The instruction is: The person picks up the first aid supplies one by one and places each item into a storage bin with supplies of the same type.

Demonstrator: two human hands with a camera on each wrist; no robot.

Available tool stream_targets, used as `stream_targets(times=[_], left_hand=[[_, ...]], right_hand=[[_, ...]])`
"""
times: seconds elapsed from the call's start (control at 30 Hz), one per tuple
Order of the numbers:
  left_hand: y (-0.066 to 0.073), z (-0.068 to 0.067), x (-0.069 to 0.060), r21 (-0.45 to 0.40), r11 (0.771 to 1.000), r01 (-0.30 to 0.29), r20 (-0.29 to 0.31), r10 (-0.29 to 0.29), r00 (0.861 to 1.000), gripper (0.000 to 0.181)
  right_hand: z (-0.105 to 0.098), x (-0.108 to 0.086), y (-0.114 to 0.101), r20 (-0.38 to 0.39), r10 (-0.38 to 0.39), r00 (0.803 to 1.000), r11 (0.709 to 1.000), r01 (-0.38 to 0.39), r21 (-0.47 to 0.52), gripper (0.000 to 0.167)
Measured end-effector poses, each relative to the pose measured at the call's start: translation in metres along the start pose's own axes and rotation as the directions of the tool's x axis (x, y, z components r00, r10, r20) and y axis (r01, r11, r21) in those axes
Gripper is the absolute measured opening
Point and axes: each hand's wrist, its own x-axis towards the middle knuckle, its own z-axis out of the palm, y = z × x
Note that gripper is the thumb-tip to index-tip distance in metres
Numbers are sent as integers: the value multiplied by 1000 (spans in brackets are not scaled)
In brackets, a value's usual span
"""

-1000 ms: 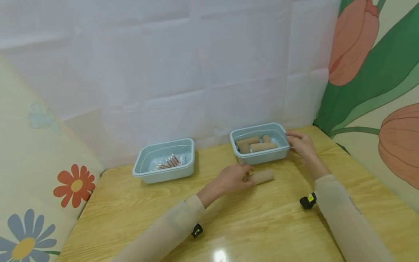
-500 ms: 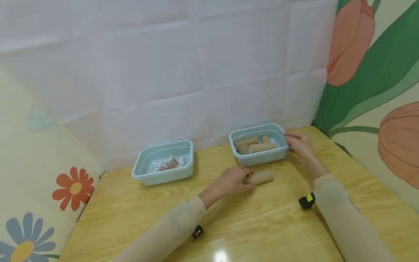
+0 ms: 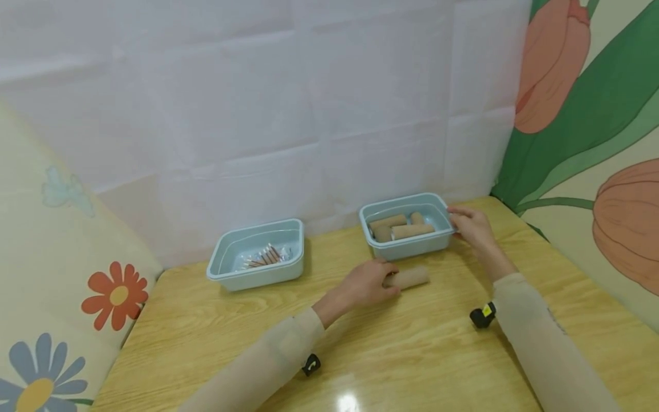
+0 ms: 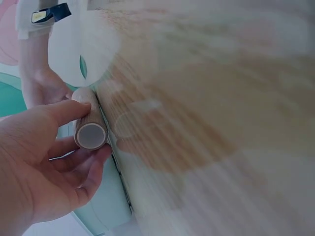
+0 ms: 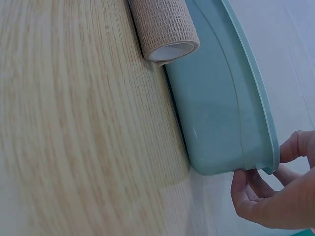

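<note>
A tan, crinkle-textured bandage roll (image 3: 412, 277) with a white core lies on the table in front of the right blue tub (image 3: 412, 249). My left hand (image 3: 364, 284) holds its left end; in the left wrist view the thumb presses one side of the roll (image 4: 91, 129) and fingers curl at the other. My right hand (image 3: 473, 230) grips the tub's right end, with thumb and fingers at the rim in the right wrist view. Inside that tub lie several similar bandage rolls (image 3: 413, 231).
At the left stands a second blue tub (image 3: 262, 278) with several thin brown sticks (image 3: 268, 256), white-tipped, in clear wrapping. Both tubs sit at the back of the wooden table (image 3: 391, 349), close to a white sheet (image 3: 247, 114). A painted wall (image 3: 607, 143) borders the right side.
The view has shifted very slightly. Over the last second both hands, the bandage roll and the tubs have stayed practically in place.
</note>
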Motion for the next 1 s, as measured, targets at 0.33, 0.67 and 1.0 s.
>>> stream_targets(times=[0.33,0.67,1.0], left_hand=[[1,-2,-1,-12,1000,1,-5,-1,1000,42],[-4,4,0,7,1000,8,-12,-8,1000,40],[-3,-1,5,-11,1000,1,-29,-1,1000,38]], right_hand=[[0,1,-1,8,-4,1000,1000,5,-14,51],[3,3,5,24,1,1000,1000,-1,5,49],[2,6,6,23,-9,1000,1000,9,5,50]])
